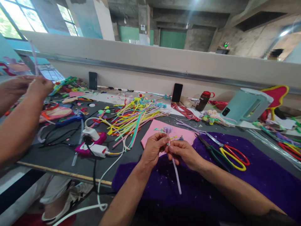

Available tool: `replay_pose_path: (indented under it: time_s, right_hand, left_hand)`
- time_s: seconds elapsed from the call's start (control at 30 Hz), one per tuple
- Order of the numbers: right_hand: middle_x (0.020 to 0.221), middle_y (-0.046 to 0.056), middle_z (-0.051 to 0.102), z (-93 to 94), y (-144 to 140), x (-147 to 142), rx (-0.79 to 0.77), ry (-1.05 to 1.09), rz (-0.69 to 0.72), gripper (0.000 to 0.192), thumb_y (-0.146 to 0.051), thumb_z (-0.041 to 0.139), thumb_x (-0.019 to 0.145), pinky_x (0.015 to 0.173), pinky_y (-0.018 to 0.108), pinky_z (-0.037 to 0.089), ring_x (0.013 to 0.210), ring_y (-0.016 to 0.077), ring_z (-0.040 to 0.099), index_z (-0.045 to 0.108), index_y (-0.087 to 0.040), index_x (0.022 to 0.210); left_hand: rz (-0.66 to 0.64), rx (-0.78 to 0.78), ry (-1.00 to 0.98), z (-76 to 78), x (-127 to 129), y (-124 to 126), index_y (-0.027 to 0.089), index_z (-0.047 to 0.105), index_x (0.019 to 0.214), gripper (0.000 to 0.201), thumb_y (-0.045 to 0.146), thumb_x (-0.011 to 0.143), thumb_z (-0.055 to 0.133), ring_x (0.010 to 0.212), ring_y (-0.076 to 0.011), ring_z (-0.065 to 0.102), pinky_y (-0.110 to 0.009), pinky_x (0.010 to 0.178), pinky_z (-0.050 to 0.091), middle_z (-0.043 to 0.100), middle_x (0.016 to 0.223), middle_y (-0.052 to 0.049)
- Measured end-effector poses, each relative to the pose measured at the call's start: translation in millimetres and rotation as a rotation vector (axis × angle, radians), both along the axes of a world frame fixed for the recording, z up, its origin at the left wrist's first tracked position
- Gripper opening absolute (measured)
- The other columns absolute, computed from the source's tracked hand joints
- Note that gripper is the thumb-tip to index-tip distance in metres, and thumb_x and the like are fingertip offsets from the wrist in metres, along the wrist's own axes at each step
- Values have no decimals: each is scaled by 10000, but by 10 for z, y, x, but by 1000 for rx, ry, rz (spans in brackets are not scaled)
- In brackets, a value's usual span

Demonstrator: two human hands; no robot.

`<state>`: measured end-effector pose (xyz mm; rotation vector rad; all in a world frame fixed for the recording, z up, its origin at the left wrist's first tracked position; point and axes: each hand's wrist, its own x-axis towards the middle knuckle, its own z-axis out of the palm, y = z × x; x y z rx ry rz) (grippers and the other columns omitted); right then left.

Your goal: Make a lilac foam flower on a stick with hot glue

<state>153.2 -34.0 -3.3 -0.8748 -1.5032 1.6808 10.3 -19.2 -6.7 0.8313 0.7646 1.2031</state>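
Fingertip to fingertip, my left hand [154, 147] and my right hand [184, 151] pinch a pale lilac pipe cleaner [176, 175] whose straight end hangs down toward me. A fluffy lilac tuft [167, 129] shows just above my fingers; whether it joins the pipe cleaner I cannot tell. Both hands are closed, and the point they grip is partly hidden by the fingers. Beneath them lie a pink sheet [150, 128] and a dark purple cloth [131, 175]. Right of my right hand are scissors [232, 155] with red and yellow handles and dark-green-handled pliers [215, 153].
Many coloured pipe cleaners [134, 116] are heaped left of the pink sheet. A magenta power strip [81, 149] with plugs and trailing cables sits nearer the left. Toward the back stand a phone [177, 92], a brown bottle [203, 101] and a teal kettle [246, 105]. A co-worker's hands [35, 86] are at far left.
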Motion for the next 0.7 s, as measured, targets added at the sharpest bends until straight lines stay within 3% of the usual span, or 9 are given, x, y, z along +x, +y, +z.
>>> replay_pose_path:
  time_s: [0.53,0.7]
  right_hand:
    - [601,11,621,-47,23,-1,-132,60,25,278,-381,552,793,346,167,259,359,45,462,620,-112,803]
    - [584,-2,610,-25,31,7,-91,43,-7,256,-369,571,786,343,154,283,354,41,457,612,-117,788]
  left_hand:
    - [31,6,81,-26,2,15,136,572,675,279,331,575,744,340,-53,436,-168,344,252,513,436,40]
    - [43,48,65,-43,6,21,130,588,697,248,318,612,725,376,-34,430,-158,364,255,530,487,36]
